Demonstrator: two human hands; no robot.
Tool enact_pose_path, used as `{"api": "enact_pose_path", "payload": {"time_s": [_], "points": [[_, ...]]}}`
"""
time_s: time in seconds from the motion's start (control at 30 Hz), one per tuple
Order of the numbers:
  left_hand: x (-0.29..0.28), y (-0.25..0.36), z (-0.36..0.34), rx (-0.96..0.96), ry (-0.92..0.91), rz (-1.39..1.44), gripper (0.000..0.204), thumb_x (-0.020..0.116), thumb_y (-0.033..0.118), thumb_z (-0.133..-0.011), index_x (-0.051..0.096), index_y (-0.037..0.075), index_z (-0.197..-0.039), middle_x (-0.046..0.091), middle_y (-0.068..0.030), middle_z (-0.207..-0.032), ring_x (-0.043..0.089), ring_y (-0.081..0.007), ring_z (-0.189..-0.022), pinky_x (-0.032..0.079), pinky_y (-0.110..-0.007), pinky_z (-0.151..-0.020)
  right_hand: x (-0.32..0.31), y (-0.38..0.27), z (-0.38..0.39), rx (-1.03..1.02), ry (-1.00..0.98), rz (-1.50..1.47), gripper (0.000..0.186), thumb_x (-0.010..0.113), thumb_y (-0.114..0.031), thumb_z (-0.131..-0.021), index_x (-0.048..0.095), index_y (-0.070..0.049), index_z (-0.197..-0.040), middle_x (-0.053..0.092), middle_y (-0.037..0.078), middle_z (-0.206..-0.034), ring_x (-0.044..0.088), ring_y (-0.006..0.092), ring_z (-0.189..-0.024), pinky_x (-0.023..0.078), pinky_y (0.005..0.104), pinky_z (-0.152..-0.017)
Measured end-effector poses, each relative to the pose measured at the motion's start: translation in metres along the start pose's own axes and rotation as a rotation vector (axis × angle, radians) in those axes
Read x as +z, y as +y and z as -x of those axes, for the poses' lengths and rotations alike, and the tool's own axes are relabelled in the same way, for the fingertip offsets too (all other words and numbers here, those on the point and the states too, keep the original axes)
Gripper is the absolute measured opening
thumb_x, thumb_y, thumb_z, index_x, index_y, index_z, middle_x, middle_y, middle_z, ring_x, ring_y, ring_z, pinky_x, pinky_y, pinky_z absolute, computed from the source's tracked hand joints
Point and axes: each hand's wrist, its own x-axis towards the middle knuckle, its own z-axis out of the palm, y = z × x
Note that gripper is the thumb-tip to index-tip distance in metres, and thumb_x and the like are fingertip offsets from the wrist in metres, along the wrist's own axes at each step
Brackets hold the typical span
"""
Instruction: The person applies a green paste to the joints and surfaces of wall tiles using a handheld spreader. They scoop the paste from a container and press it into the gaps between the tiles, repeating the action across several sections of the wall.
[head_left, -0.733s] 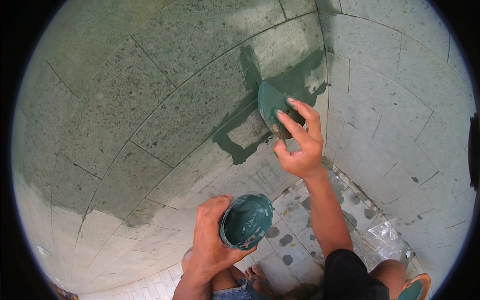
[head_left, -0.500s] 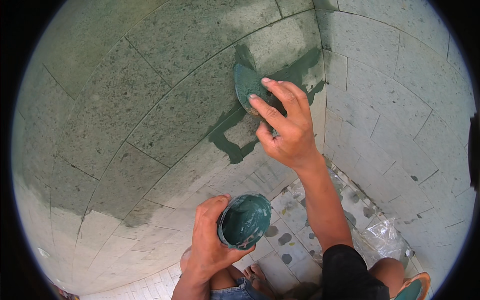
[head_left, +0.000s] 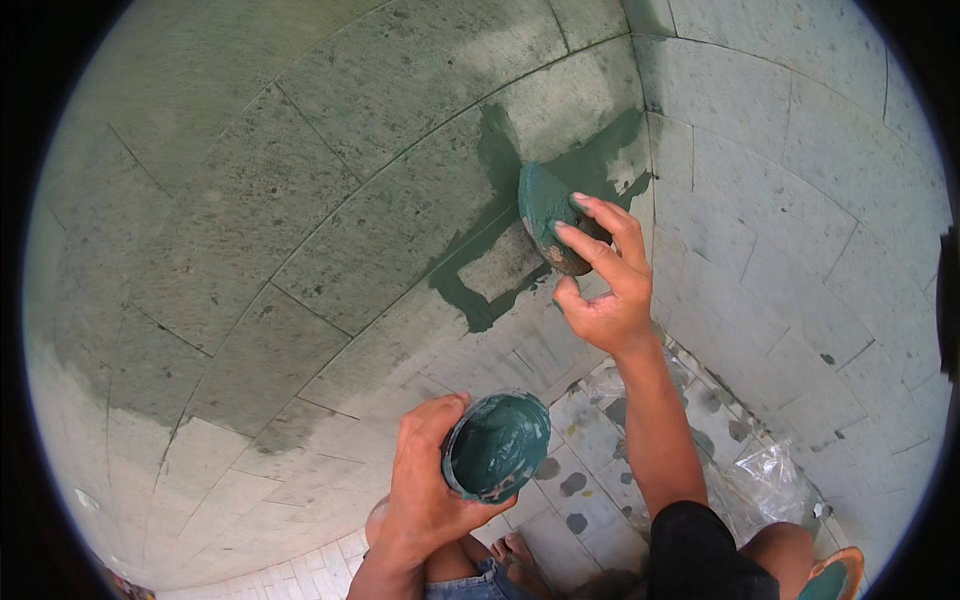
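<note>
My left hand (head_left: 425, 480) is wrapped round the side of a small round bowl (head_left: 497, 447), tilted so that the dark green paste inside shows. Higher up, my right hand (head_left: 610, 275) pinches a thin rounded scraper (head_left: 548, 215) between fingers and thumb. Green paste coats the scraper's upper face. It is held close to the tiled wall (head_left: 330, 230); whether its edge touches the tiles I cannot tell. Wet green paste (head_left: 470, 295) lies smeared along the joints around a pale tile beside the scraper.
Another tiled wall (head_left: 770, 190) meets this one in a corner on the right. Below, the tiled floor (head_left: 560, 525) has dark spots. Crumpled clear plastic (head_left: 770, 480) lies along the right wall's foot. An orange-rimmed container (head_left: 845, 575) with green paste stands at the lower right.
My right hand and the scraper have moved right and down, away from the upper joint. Green paste covers more of the wall left of the pale upper tile. The bowl has barely shifted.
</note>
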Motion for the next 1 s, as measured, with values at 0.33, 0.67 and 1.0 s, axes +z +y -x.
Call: {"api": "enact_pose_path", "payload": {"time_s": [0.33,0.67,1.0], "points": [[-0.002,-0.004,0.006,-0.031,0.017,-0.016,0.091,0.088,0.009,-0.052,0.039,0.005,-0.129,0.052,-0.0185,-0.122,0.057,-0.0279,-0.11,0.047,-0.036,-0.093,0.016,0.012,-0.029,-0.155,-0.084,0.125,0.044,0.061,0.003,-0.058,0.071,-0.006,-0.099,0.061,0.012,-0.12,0.054,0.0334,-0.106,0.047,0.0413,-0.089],[0.0,-0.001,0.002,-0.031,0.006,-0.008,0.092,0.088,0.011,-0.051,0.04,0.004,-0.128,0.054,-0.0181,-0.121,0.058,-0.0268,-0.109,0.046,-0.035,-0.094,-0.005,-0.007,-0.056,-0.114,-0.005,0.005,0.043,0.057,0.002,-0.055,0.072,-0.005,-0.095,0.065,0.01,-0.112,0.056,0.0303,-0.099,0.048,0.038,-0.086],[0.001,-0.002,0.003,-0.035,-0.003,0.014,0.093,0.088,0.011,-0.052,0.039,0.004,-0.13,0.052,-0.018,-0.123,0.057,-0.0269,-0.111,0.046,-0.035,-0.095,-0.011,0.015,-0.02,-0.149,-0.187,0.123,0.039,0.058,0.0,-0.054,0.072,-0.004,-0.091,0.067,0.009,-0.109,0.055,0.0299,-0.095,0.048,0.0383,-0.083]]}}
